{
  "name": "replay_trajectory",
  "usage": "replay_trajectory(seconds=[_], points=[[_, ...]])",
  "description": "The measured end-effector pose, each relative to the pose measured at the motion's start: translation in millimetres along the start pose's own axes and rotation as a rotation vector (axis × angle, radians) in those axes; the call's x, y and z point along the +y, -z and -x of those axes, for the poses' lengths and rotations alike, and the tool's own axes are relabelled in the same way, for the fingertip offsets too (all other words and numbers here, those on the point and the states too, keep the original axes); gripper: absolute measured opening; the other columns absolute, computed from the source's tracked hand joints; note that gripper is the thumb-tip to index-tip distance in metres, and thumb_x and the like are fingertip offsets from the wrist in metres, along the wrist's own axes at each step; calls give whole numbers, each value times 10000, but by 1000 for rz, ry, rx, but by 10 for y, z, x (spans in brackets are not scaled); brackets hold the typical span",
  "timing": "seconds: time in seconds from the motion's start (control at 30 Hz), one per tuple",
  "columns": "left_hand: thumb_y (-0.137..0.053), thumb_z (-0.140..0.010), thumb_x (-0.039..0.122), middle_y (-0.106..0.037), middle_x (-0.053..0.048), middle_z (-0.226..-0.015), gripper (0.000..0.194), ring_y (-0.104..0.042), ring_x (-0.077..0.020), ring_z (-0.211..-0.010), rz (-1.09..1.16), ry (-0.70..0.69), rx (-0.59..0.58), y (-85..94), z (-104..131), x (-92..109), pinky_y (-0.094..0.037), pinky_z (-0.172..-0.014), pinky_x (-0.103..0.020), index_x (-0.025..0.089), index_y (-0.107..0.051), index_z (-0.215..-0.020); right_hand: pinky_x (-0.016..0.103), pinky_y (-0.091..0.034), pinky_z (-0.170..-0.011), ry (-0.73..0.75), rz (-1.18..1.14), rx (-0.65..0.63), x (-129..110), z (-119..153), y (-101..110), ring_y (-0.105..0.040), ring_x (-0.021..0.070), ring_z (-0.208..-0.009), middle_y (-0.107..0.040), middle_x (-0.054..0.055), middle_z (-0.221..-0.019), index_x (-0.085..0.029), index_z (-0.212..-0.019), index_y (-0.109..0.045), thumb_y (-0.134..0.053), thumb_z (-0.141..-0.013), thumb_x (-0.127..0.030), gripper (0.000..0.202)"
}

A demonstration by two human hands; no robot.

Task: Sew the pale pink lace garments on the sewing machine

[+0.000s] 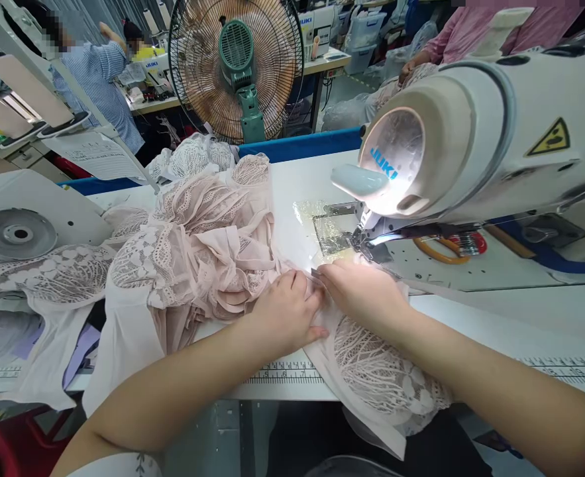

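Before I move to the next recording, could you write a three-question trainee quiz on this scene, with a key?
1. Which is nearer the needle area of the sewing machine at the right: the person's left hand or right hand?
2. True or false: the lace garment by the hands extends past the near edge of the white table.
3. What lies on the table to the left of that machine? A) a row of bottles B) a heap of lace garments C) a stack of shoe boxes

Key: 1. Right hand. 2. True. 3. B.
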State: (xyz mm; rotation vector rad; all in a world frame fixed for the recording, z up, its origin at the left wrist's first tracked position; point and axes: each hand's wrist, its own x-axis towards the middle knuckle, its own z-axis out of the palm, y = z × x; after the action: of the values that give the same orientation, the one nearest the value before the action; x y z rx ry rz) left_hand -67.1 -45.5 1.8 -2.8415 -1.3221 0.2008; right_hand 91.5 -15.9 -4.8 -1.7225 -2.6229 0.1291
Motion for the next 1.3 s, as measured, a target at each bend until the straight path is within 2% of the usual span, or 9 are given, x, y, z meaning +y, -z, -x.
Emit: replay_trajectory(seconds=[0.23,0.43,0.67,0.8,0.93,1.03,1.13,1.2,1.3], points=[[-500,-807,574,-498,-175,-1172,572,-422,-322,-1159,20,-24,-35,15,-15,-23,-374,-955,-429,179,-528,-1221,264,-150,-455,89,53,-15,-23,-43,6,-387,123,-518,-550,41,-687,-155,-767,-600,-411,-793,-109,196],[-490,-804,593,-485,-158,-1194,634,-410,-329,-1179,50,20,-87,77,-22,0,-398,-927,-427,253,-415,-1334,255,-157,-438,116,96,-87,77,54,28,-394,120,-492,-541,42,-665,-146,-764,-602,-430,-755,-49,198],[-485,-818,574,-445,-182,-1268,639,-415,-340,-1195,57,38,-165,161,-24,10,-409,-913,-432,274,-372,-1370,244,-181,-449,103,97,-160,162,157,135,-415,113,-509,-534,34,-672,-155,-695,-546,-470,-675,6,179],[-448,-799,639,-478,-184,-1257,653,-433,-349,-1185,43,51,-95,143,-5,7,-390,-929,-464,246,-456,-1320,232,-216,-439,-43,-33,-65,182,245,178,-387,112,-479,-458,-14,-581,-204,-649,-413,-393,-805,-125,176],[-383,-807,670,-409,-211,-1359,706,-350,-369,-1263,-67,64,19,81,-5,20,-253,-1042,-525,106,-588,-1180,234,-296,-473,-57,-277,81,154,304,94,-418,123,-503,-432,-21,-567,-232,-636,-288,-310,-867,-243,232],[-444,-816,620,-458,-228,-1321,709,-401,-325,-1240,-69,12,-21,52,-20,33,-293,-1052,-423,14,-579,-1159,239,-308,-485,-60,-253,98,111,284,25,-428,129,-528,-453,-2,-621,-223,-648,-336,-346,-836,-211,188],[-511,-794,596,-452,-269,-1311,759,-422,-323,-1231,-49,35,-75,60,-20,40,-334,-1027,-388,-36,-509,-1214,237,-286,-488,-31,-189,56,69,221,-2,-447,131,-559,-499,14,-672,-189,-721,-474,-356,-842,-179,169],[-517,-787,601,-431,-290,-1320,782,-407,-340,-1245,-38,38,-93,72,-6,38,-338,-1019,-405,-33,-473,-1243,238,-259,-484,8,-159,38,36,171,-4,-465,132,-588,-539,30,-723,-175,-819,-561,-344,-862,-173,222],[-511,-796,591,-413,-279,-1340,743,-386,-358,-1262,-13,6,-88,82,18,29,-337,-1006,-443,49,-425,-1297,245,-198,-459,30,-76,21,-23,101,-3,-449,127,-567,-550,35,-729,-184,-924,-624,-355,-866,-193,275]])
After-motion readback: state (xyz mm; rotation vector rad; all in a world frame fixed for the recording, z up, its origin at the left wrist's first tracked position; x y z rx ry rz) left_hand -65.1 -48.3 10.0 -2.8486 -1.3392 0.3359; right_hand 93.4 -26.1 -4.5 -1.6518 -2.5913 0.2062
